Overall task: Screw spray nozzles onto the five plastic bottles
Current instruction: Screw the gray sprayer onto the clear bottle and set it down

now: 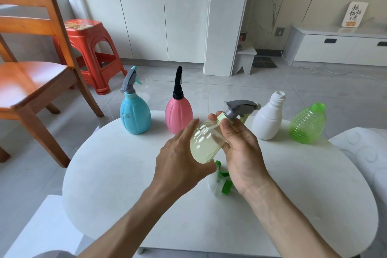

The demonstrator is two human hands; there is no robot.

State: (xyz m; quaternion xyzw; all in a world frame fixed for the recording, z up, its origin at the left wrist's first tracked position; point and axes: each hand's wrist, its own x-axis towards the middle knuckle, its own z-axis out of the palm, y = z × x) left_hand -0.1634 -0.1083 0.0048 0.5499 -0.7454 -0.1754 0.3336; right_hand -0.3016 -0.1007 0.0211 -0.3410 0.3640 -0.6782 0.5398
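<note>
My left hand (180, 159) grips the pale yellow clear bottle (206, 142), held tilted above the round white table (117, 174). My right hand (240, 148) pinches the collar of the grey spray nozzle (240, 109) sitting on that bottle's neck. At the table's far edge stand a blue bottle (135, 114) with a grey nozzle and a pink bottle (178, 114) with a black nozzle. A white bottle (267, 120) and a ribbed green bottle (306, 125) stand at the far right with bare necks. Loose green and white nozzles (223, 182) lie under my right hand, partly hidden.
A wooden chair (31, 77) stands to the left of the table and a red plastic stool (90, 48) behind it. White cabinets line the back wall. A white cushioned seat (364, 148) adjoins the table on the right.
</note>
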